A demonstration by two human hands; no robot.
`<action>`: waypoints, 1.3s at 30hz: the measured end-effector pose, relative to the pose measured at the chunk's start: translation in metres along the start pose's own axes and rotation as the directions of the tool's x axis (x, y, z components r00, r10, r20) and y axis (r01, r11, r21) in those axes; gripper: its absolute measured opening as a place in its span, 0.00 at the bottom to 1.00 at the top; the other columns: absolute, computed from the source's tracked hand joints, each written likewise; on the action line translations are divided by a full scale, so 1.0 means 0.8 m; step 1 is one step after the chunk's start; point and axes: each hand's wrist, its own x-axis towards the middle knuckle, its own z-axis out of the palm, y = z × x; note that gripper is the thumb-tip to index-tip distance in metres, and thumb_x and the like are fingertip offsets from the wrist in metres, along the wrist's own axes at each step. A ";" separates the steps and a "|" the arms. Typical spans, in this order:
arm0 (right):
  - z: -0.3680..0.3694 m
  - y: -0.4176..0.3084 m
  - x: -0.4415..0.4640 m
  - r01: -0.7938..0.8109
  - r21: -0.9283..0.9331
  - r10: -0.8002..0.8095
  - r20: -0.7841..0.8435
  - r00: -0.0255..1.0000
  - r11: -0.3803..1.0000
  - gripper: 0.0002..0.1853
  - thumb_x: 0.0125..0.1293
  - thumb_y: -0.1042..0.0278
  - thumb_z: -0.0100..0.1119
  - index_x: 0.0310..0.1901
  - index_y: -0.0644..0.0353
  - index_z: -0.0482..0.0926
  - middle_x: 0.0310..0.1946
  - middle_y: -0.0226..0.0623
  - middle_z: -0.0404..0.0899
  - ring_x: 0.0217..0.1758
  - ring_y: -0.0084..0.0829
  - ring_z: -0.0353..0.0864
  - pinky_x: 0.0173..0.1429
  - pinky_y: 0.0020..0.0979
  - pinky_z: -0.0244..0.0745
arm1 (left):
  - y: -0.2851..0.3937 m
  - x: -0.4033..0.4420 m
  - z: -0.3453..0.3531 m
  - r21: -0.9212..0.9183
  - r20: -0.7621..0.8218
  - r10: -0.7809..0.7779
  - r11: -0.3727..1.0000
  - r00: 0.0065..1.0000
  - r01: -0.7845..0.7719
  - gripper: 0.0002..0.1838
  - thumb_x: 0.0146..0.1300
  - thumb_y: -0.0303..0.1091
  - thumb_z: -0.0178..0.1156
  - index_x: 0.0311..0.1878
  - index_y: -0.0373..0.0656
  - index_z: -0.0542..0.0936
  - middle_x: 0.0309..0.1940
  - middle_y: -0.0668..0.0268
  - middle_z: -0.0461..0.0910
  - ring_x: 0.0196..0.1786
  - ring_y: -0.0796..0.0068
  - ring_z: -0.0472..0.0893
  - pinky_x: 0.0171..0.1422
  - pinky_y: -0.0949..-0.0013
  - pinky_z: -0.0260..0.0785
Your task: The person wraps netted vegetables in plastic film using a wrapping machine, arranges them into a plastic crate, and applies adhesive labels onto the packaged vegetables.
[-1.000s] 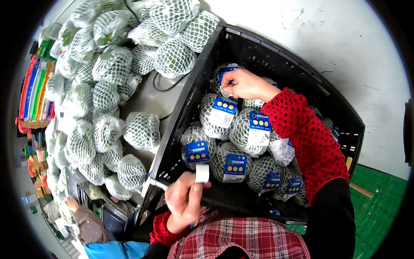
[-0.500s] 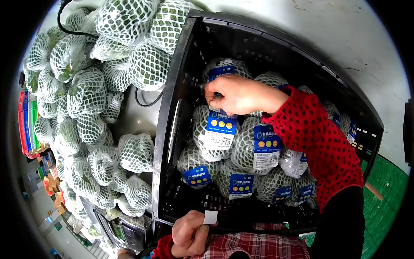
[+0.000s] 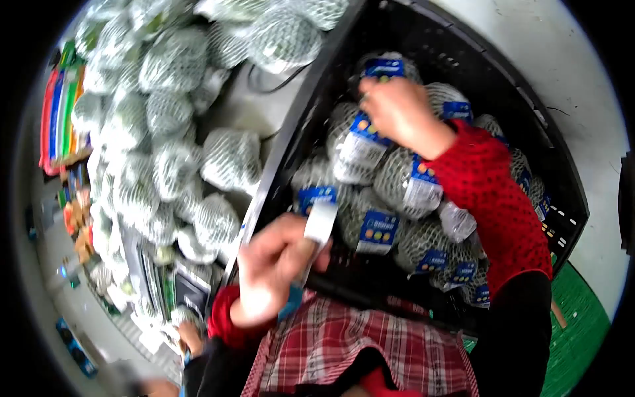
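My left hand [image 3: 274, 264] is closed on a strip of white labels [image 3: 320, 223], in front of the crate's near left side. Inside the black crate [image 3: 463, 49], my right hand [image 3: 397, 109] reaches to the far left, its fingers bent by the blue label of a net-wrapped vegetable [image 3: 391, 65]. Whether those fingers hold anything is blurred. Just below them lies another netted vegetable [image 3: 357, 155] with a blue and white label. Several more labelled ones fill the crate, among them one near the middle [image 3: 410, 185].
A heap of netted vegetables [image 3: 172, 109] lies on the metal surface [image 3: 248, 109] left of the crate, with a black cable beside it. Another person's hand [image 3: 192, 337] is at the lower left. Coloured bins [image 3: 58, 119] stand far left; green flooring [image 3: 582, 311] is at right.
The view has shifted. My left hand has risen from the bottom edge with the label strip, which shows longer. My right hand remains at the far left part of the crate.
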 end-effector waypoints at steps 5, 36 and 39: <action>-0.130 -0.105 -0.088 0.485 0.504 -0.250 -0.464 0.850 0.714 0.16 0.53 0.74 0.72 0.44 0.63 0.81 0.39 0.40 0.80 0.39 0.30 0.82 0.41 0.28 0.77 | 0.016 0.006 0.018 -0.238 -0.150 0.021 0.970 0.988 -0.057 0.11 0.72 0.32 0.57 0.48 0.33 0.78 0.37 0.60 0.84 0.36 0.76 0.84 0.41 0.74 0.77; -0.035 0.031 0.045 -0.327 0.669 0.535 -0.125 0.836 0.667 0.11 0.55 0.67 0.66 0.32 0.68 0.86 0.22 0.44 0.84 0.25 0.27 0.83 0.33 0.31 0.75 | -0.039 0.015 0.012 0.007 -0.174 0.088 0.996 0.981 -0.088 0.07 0.59 0.28 0.71 0.33 0.34 0.85 0.28 0.69 0.81 0.30 0.85 0.74 0.34 0.78 0.66; -0.021 0.034 0.065 -0.438 0.520 0.558 -0.093 0.824 0.733 0.12 0.53 0.62 0.66 0.27 0.65 0.85 0.21 0.47 0.82 0.26 0.37 0.84 0.36 0.35 0.77 | -0.050 0.019 0.010 -0.034 -0.185 0.071 0.996 0.980 -0.079 0.07 0.60 0.28 0.71 0.33 0.34 0.85 0.27 0.70 0.80 0.29 0.86 0.73 0.33 0.79 0.65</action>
